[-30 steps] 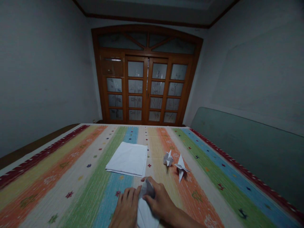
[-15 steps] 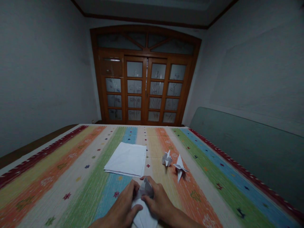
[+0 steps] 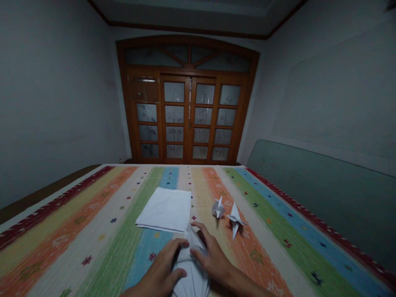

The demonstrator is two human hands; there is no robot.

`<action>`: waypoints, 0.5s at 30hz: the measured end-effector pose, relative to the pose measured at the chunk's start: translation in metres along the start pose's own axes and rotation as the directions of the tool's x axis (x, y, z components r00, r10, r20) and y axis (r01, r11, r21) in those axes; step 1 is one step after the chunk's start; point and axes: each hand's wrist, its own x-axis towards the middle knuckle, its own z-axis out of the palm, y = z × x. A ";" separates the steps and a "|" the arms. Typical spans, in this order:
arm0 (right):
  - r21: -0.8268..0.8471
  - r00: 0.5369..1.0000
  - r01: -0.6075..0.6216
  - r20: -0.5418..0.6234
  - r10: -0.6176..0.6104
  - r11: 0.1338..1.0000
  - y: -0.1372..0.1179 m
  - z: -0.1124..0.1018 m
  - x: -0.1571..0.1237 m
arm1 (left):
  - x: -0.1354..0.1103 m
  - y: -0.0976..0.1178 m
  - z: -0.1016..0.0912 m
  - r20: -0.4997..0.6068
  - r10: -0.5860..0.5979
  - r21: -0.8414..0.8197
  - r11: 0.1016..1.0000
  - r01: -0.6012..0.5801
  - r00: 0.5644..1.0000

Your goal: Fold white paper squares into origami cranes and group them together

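Left hand (image 3: 157, 264) and right hand (image 3: 212, 260) cup a long folded white paper (image 3: 192, 274) between them, its long axis pointing up-frame, at bottom centre on a rainbow-striped woven cloth (image 3: 93, 235).

Wooden double doors (image 3: 187, 119) with frosted, etched panes are set beneath an arched fanlight in the far wall. Dim light is cast on the grey walls (image 3: 52, 103), edged above by dark wooden trim (image 3: 185, 31). A grey-green panel (image 3: 321, 198) is placed along the right wall.
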 end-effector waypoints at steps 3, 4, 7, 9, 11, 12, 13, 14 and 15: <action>-0.146 0.997 -0.077 -0.036 0.072 0.986 -0.010 -0.014 0.005 | -0.001 -0.005 0.002 -0.001 0.010 0.002 1.000 -0.010 1.000; -0.209 0.994 -0.108 -0.032 0.104 0.972 -0.013 -0.020 0.006 | -0.001 -0.006 0.002 -0.002 0.016 0.000 1.000 -0.016 1.000; -0.369 0.974 -0.184 0.059 0.221 0.911 -0.018 -0.035 0.009 | -0.002 -0.008 0.003 -0.011 0.031 -0.007 1.000 -0.031 0.999; -0.414 0.958 -0.202 0.102 0.266 0.888 -0.020 -0.042 0.009 | -0.002 -0.007 0.003 -0.013 0.033 -0.006 0.999 -0.034 0.999; -0.428 0.954 -0.208 0.109 0.278 0.880 -0.021 -0.044 0.007 | -0.001 -0.005 0.003 -0.014 0.038 -0.004 0.999 -0.038 0.999; -0.431 0.956 -0.208 0.101 0.275 0.878 -0.022 -0.044 0.005 | -0.001 -0.004 0.003 -0.016 0.042 -0.003 0.999 -0.042 0.999; -0.433 0.959 -0.203 0.094 0.268 0.878 -0.023 -0.042 0.003 | -0.001 -0.003 0.002 -0.014 0.051 -0.001 0.999 -0.051 0.999; -0.435 0.962 -0.193 0.092 0.257 0.880 -0.024 -0.040 0.001 | 0.000 -0.003 0.002 -0.011 0.064 0.003 0.998 -0.064 0.998; -0.438 0.965 -0.182 0.090 0.245 0.880 -0.026 -0.038 -0.001 | 0.000 -0.003 0.001 -0.006 0.078 0.012 0.997 -0.078 0.997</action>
